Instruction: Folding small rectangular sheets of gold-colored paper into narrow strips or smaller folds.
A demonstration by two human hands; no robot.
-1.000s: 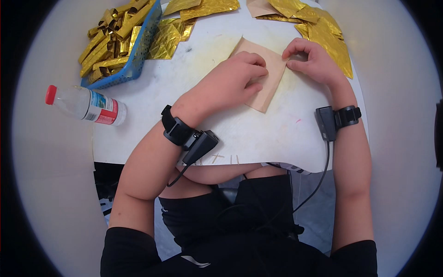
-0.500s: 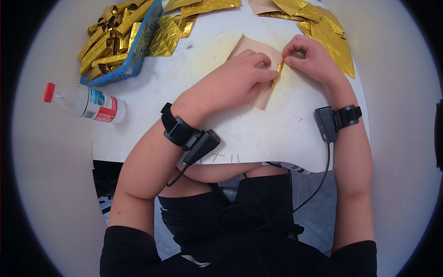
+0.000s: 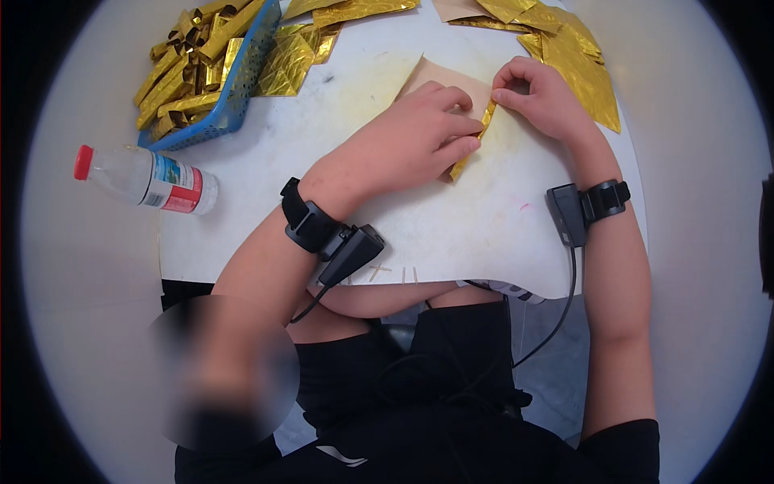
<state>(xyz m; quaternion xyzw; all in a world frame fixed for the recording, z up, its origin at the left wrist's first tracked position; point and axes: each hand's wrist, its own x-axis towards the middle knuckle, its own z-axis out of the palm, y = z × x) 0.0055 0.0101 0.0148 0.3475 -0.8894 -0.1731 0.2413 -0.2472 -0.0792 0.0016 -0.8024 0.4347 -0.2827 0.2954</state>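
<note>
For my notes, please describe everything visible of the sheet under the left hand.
The sheet looks like paper, matte tan facing up, a narrow shiny gold strip folded along its right edge. It lies slanted on the white table. The left hand covers its middle, fingertips at the fold; the right hand touches its upper right corner.

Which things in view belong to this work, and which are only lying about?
Likely belonging: gold-edged brown sheet under left hand; right hand at its corner; loose gold sheets; gold tubes; blue basket.

Likely lying about: red-capped bottle.
</note>
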